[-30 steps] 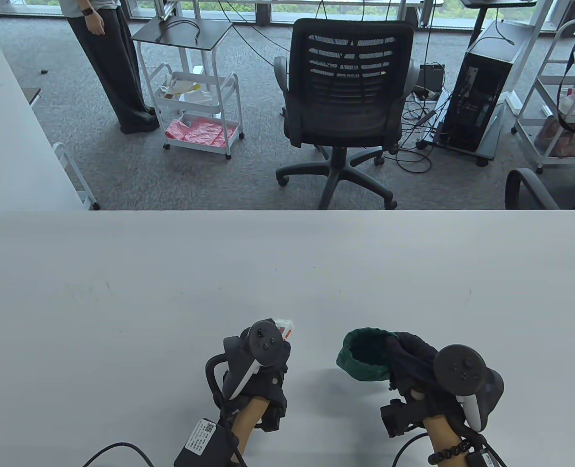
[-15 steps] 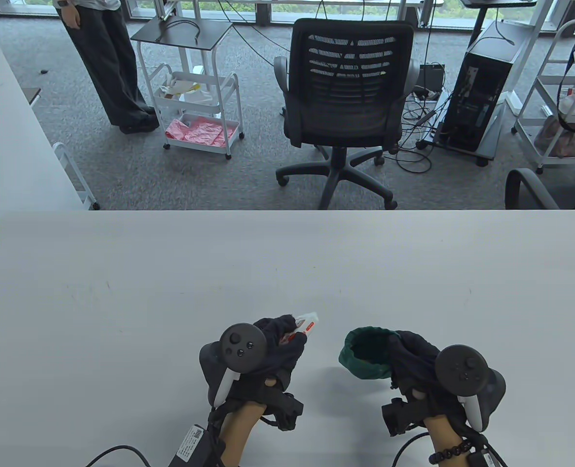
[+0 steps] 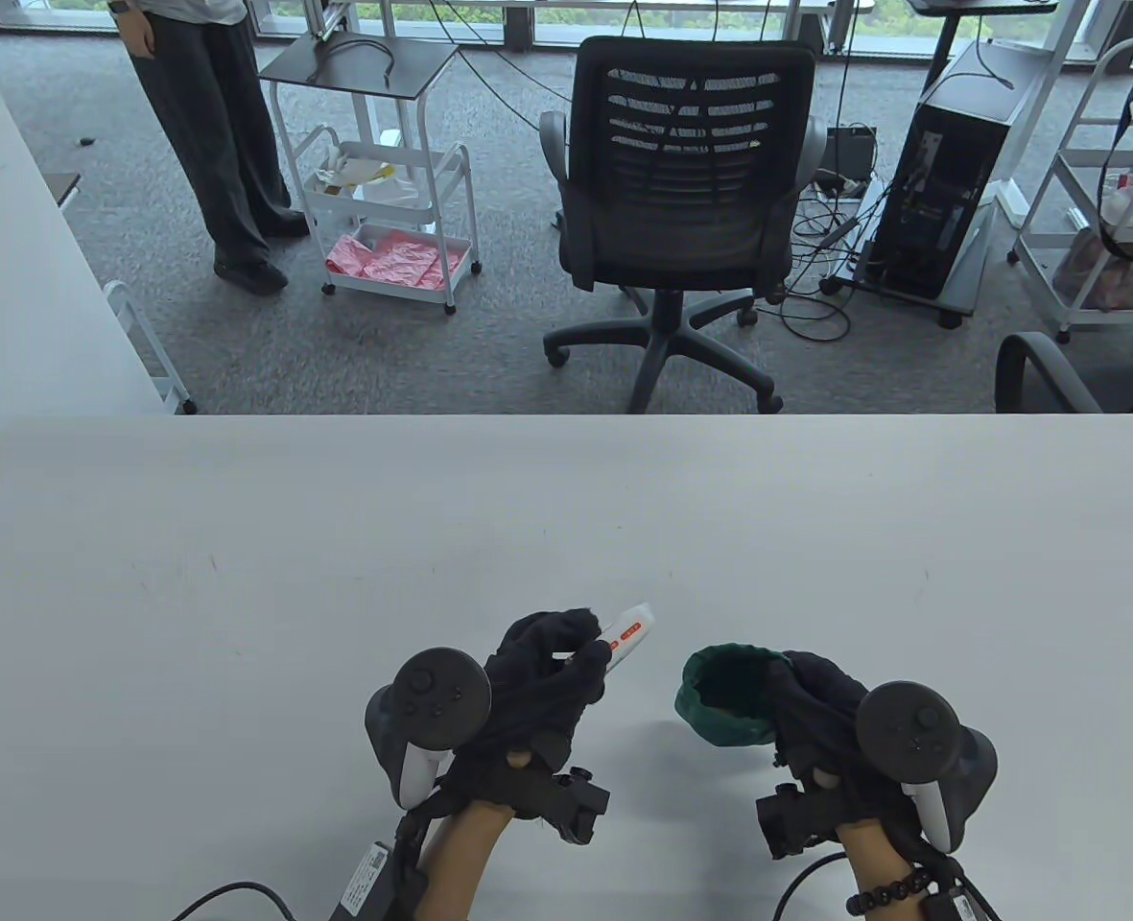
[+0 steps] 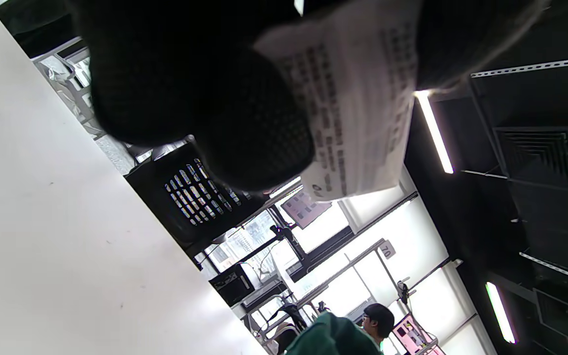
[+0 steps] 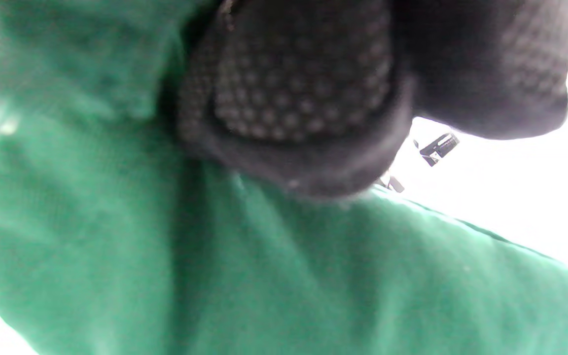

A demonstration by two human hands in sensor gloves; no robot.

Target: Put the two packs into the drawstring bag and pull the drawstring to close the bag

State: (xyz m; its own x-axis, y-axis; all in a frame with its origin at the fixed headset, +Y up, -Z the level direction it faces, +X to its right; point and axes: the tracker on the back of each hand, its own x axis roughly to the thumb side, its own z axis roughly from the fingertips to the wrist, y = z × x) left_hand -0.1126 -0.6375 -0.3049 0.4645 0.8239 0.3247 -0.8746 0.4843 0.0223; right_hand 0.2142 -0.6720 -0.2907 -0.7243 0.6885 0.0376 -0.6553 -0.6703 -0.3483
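Observation:
My left hand (image 3: 566,652) pinches a small white pack with red print (image 3: 629,636) and holds it above the table, tilted, its free end pointing right toward the bag. In the left wrist view the pack's printed white back (image 4: 358,98) sits between gloved fingers (image 4: 244,123). The green drawstring bag (image 3: 725,697) stands near the table's front edge with its mouth open upward. My right hand (image 3: 811,700) grips the bag's right rim. The right wrist view is filled by green cloth (image 5: 264,271) under gloved fingers (image 5: 303,84). Only one pack shows; the bag's inside is dark.
The white table (image 3: 432,528) stretches wide beyond the hands. A black office chair (image 3: 686,192) stands past its far edge, with white carts (image 3: 384,211) and a computer tower (image 3: 950,173) on the floor. A person's legs (image 3: 211,125) show at the back left.
My left hand lifted the pack from the table and carried it right toward the bag, turning palm inward. The right hand and bag stayed put. The person at the back shifted slightly.

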